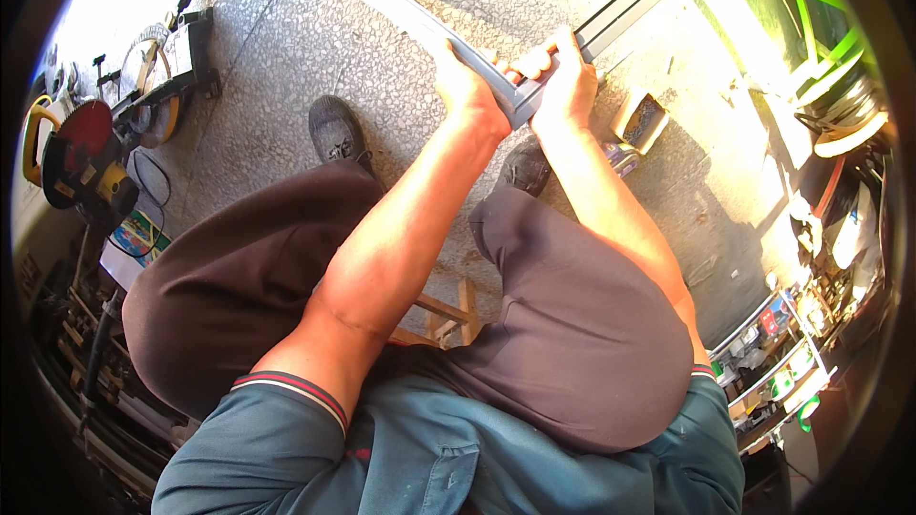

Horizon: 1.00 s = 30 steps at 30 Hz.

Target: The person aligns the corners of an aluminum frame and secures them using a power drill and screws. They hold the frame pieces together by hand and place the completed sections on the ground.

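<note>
Hands close together, the bare left hand and bare right hand grip a grey, metal-looking angled frame at its near corner over the speckled stone floor, apparently aligning that corner, so the next move likely calls for steadiness.

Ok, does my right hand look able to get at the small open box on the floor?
Probably: the small open box sits to the right of your right hand, with no barrier visible between. But that hand grips the grey metal frame, so it would likely have to let go first.
</note>
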Each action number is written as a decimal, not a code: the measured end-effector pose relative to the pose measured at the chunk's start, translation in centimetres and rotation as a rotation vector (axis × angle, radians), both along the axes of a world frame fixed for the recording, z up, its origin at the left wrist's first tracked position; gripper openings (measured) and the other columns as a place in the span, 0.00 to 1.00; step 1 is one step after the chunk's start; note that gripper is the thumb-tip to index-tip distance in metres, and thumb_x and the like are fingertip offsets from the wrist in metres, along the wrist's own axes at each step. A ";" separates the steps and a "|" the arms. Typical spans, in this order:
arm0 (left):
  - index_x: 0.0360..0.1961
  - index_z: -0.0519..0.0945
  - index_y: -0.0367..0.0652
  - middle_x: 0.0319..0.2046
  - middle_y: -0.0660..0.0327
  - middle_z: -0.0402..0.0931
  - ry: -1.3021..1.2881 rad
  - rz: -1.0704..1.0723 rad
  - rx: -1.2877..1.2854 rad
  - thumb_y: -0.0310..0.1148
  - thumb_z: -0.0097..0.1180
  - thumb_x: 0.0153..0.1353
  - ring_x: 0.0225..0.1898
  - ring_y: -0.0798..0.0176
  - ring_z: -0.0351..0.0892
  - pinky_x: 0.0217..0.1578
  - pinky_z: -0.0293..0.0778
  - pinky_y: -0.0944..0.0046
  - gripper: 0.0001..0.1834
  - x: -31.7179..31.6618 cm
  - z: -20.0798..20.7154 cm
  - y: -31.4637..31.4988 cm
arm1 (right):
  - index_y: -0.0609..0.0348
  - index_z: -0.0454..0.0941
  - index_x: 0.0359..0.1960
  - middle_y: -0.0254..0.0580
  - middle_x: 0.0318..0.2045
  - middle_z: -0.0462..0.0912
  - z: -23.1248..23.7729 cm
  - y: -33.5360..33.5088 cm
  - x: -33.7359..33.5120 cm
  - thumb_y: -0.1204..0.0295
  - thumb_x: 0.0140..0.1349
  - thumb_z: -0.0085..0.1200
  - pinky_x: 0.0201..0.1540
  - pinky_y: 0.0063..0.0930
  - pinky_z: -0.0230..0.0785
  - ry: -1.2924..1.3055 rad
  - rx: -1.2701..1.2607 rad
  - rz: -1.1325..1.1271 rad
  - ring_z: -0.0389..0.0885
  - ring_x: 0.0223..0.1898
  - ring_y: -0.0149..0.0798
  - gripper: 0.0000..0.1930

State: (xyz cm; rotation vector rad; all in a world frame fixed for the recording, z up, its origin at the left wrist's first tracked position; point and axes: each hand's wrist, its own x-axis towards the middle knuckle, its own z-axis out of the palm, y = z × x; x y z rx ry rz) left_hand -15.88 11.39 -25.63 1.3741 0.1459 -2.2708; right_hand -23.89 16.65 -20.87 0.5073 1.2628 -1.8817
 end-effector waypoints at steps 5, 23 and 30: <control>0.70 0.45 0.38 0.50 0.32 0.71 0.059 0.006 0.010 0.73 0.30 0.69 0.47 0.28 0.83 0.48 0.83 0.32 0.49 0.2 -0.5 0.2 | 0.53 0.66 0.27 0.35 0.17 0.67 0.3 -0.3 0.3 0.58 0.75 0.53 0.24 0.43 0.67 0.008 0.017 -0.010 0.68 0.18 0.38 0.19; 0.47 0.71 0.41 0.35 0.53 0.74 -0.206 -0.087 -0.190 0.67 0.36 0.74 0.34 0.53 0.78 0.36 0.81 0.51 0.35 2.1 -3.1 -1.4 | 0.61 0.77 0.33 0.46 0.23 0.81 -6.5 1.1 0.5 0.62 0.75 0.52 0.32 0.41 0.78 0.064 -0.012 0.210 0.83 0.25 0.44 0.16; 0.41 0.76 0.40 0.23 0.65 0.66 -0.579 -0.531 -0.333 0.58 0.48 0.73 0.24 0.64 0.72 0.26 0.74 0.62 0.27 8.6 -11.1 -4.3 | 0.64 0.79 0.43 0.44 0.36 0.83 -10.4 2.0 -1.4 0.57 0.73 0.57 0.35 0.34 0.81 -0.056 0.277 0.625 0.84 0.34 0.38 0.18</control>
